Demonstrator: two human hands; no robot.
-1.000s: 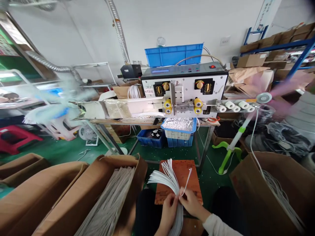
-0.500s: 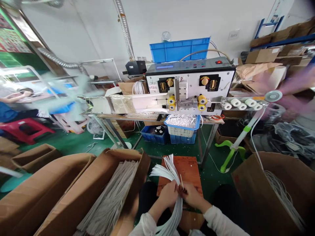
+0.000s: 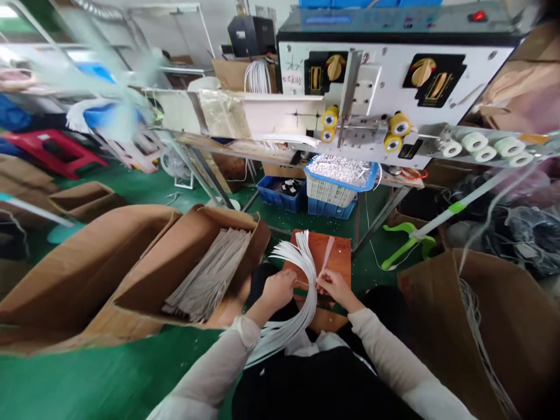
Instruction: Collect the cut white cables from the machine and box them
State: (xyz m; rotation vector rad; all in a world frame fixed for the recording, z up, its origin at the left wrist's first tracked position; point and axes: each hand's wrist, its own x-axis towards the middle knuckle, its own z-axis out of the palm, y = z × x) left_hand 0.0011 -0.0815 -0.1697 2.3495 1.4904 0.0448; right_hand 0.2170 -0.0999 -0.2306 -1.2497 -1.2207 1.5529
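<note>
at the far left, a red plastic stool [image 3: 52, 153] stands on the green floor [image 3: 87, 379], with pale, blurred fan blades [image 3: 116, 87] to its right. nearer, a long open cardboard box [image 3: 153, 274] holds many loose grey-white strands [image 3: 210, 274], lying lengthwise.

near the centre, just right of that box, is the person's left hand [image 3: 280, 290], its fingers curled in; whether they grip anything cannot be told. between the two hands, slightly apart from the left one, stands a thick bundle of white strands [image 3: 311, 286]. its splayed ends fan out on the far side, leaning left; the bundle then bows to the right, passes between the hands and sweeps back near and left over the person's lap.

behind it is a reddish-brown wooden board [image 3: 342, 259]. the right hand [image 3: 335, 286] is close against the bundle's right edge, fingertips pinched together; what lies between them is too small to tell. a blurred, pale strip [image 3: 328, 252] rises just beyond these fingers.

farther off, a basket of white clippings [image 3: 330, 193] sits under a bench [image 3: 380, 219] carrying a white-fronted machine [image 3: 371, 64] with yellow rollers. at the near right, another open cardboard box [image 3: 520, 326] holds white cable [image 3: 479, 332].
</note>
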